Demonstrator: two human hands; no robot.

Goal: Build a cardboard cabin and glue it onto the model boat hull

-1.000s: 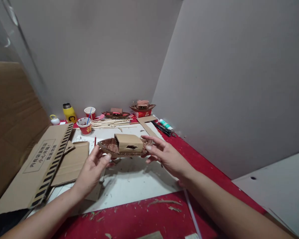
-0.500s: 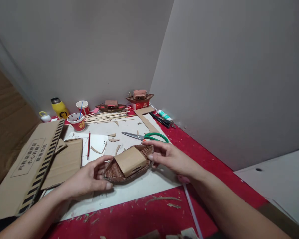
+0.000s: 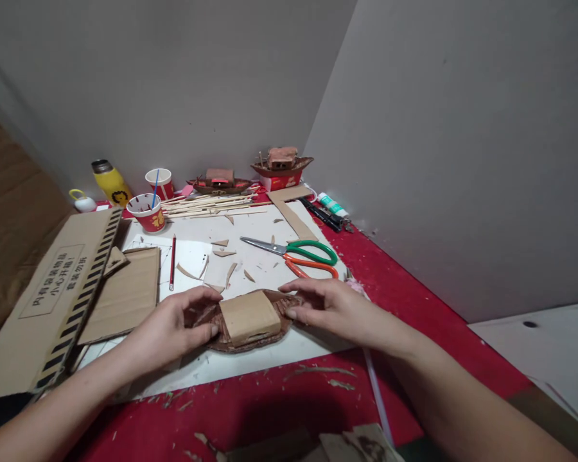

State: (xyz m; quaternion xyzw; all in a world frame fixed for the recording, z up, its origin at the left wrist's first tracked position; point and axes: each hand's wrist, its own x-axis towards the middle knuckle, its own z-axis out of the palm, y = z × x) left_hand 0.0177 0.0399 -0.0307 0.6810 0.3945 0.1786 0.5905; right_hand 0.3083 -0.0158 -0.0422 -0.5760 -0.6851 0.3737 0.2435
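Note:
A small brown model boat (image 3: 257, 346) with a tan cardboard cover (image 3: 251, 316) over its middle is between my hands, low over the white sheet (image 3: 289, 350). My left hand (image 3: 185, 324) grips its left end between thumb and fingers. The right end is pinched by my right hand (image 3: 327, 308), thumb on the near side and fingers beyond. Just behind the boat lie scissors (image 3: 286, 249) with one green and one orange handle. Curved cardboard scraps (image 3: 231, 274) are scattered near them.
At the left are a printed cardboard box (image 3: 52, 289), a cardboard piece (image 3: 125, 295) and a red pencil (image 3: 173, 263). Farther back stand paper cups (image 3: 149, 218), a yellow bottle (image 3: 112, 183), thin sticks (image 3: 207, 205) and two finished-looking boats (image 3: 282, 160). Grey walls enclose the back and right.
The boat has turned to lie more level across the view, and both hands have shifted with it. The camera view has moved slightly, and the orange scissor handle now shows fully.

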